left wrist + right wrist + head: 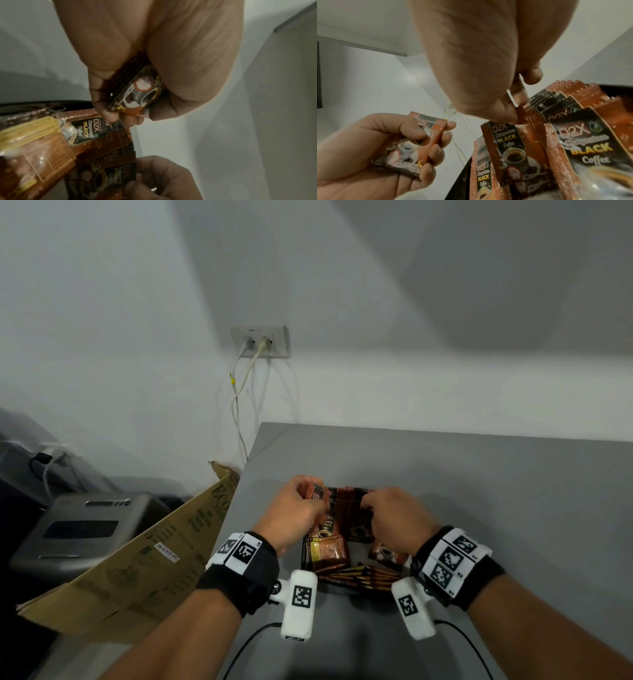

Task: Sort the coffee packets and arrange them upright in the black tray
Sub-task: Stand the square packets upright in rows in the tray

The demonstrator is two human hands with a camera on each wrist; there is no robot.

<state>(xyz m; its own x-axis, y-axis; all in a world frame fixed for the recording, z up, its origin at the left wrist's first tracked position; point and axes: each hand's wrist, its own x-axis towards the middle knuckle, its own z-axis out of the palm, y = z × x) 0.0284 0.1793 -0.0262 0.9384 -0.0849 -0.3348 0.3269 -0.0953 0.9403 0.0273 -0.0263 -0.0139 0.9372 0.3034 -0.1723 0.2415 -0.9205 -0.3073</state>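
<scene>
Brown and black "D2X Black Coffee" packets (349, 513) stand upright in a row in the black tray (458, 180), near the table's left edge. My left hand (306, 503) grips a small stack of the same packets (412, 142) just above the row's left end. My right hand (371, 505) pinches the top edge of one standing packet (522, 117) at the row's right side. In front of the row lie a lighter brown packet (327, 553) and several gold-tipped stick packets (359, 575). Most of the tray is hidden by packets and hands.
The grey table (479, 491) runs to the right and back to the white wall. A cardboard box (137, 559) leans against the table's left edge, with a grey machine (85, 529) beyond it. A wall socket (260, 341) has cables hanging down.
</scene>
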